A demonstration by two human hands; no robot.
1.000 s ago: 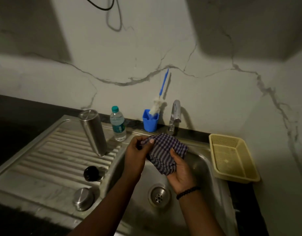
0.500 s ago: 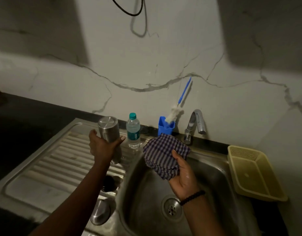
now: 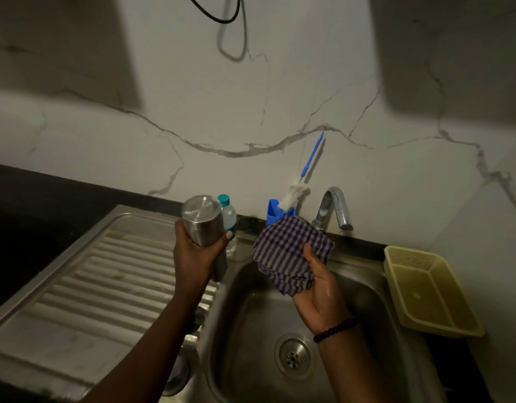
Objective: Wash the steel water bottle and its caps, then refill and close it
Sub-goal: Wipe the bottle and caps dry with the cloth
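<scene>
1. We see the steel water bottle [image 3: 204, 225] only in part: our left hand [image 3: 195, 257] covers its middle, and the lower stretch below the hand blurs into the dim sink edge, so we cannot make out its mouth.
2. Its flat closed end points up and slightly toward the wall; its long axis runs nearly upright, tilted a little, with the lower end down by the sink rim.
3. Our left hand wraps the bottle around its mid-body, thumb on the right side and fingers curled behind, so the flat end stands above the hand and the rest hangs below. The bottle is held in the air above the seam between the ribbed drainboard [image 3: 105, 274] and the sink basin [image 3: 367, 301].
4. Our right hand [image 3: 318, 289], wearing a dark bead bracelet [image 3: 335, 330], holds a bunched checked cloth [image 3: 288, 254] over the basin, thumb pressing it into the palm; the cloth sits just right of the bottle, not touching it.
5. A round steel cap [image 3: 178, 373] lies at the near edge of the drainboard, half hidden by our left forearm.
6. Behind the bottle a small plastic water bottle [image 3: 229, 219] with a teal lid stands partly hidden.
7. Further back are a blue holder [image 3: 272, 213] with a bottle brush [image 3: 297, 193], the tap [image 3: 335, 207], and a yellow basket [image 3: 431, 292] at the right.
</scene>
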